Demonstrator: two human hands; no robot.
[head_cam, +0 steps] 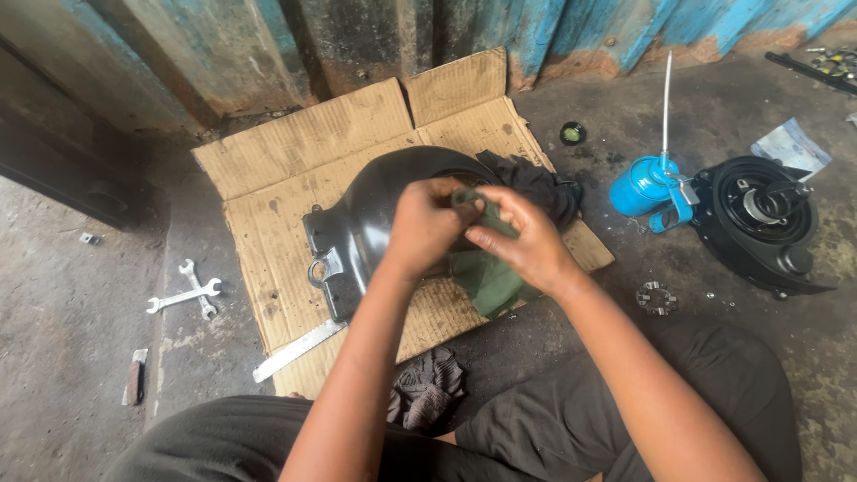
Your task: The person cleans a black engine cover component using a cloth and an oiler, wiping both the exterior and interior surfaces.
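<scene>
Two hands are clamped together on one green cloth (486,268), held just above a black engine cover (375,223). The cloth's top edge is pinched between the left hand (424,223) and the right hand (522,236), fingers closed on it, thumbs nearly touching; the rest of the cloth is draped down below the right hand toward the lap. The hands are placed over the cover's right half, the left one in front of its domed surface.

The cover is laid on a flattened cardboard sheet (295,161) on the concrete floor. A dark rag (540,183) is bunched just behind the cover, touching it. A hacksaw blade (299,350) is set at the cardboard's near left edge, and a grey rag (428,384) is seen by the knees.

Two crossed spanners (189,293) are left on the floor, well apart to the left. To the right, a blue oil can (644,186) with a long spout is stood beside a second black housing (759,219). A small toothed ring (657,297) is seen near the right forearm.
</scene>
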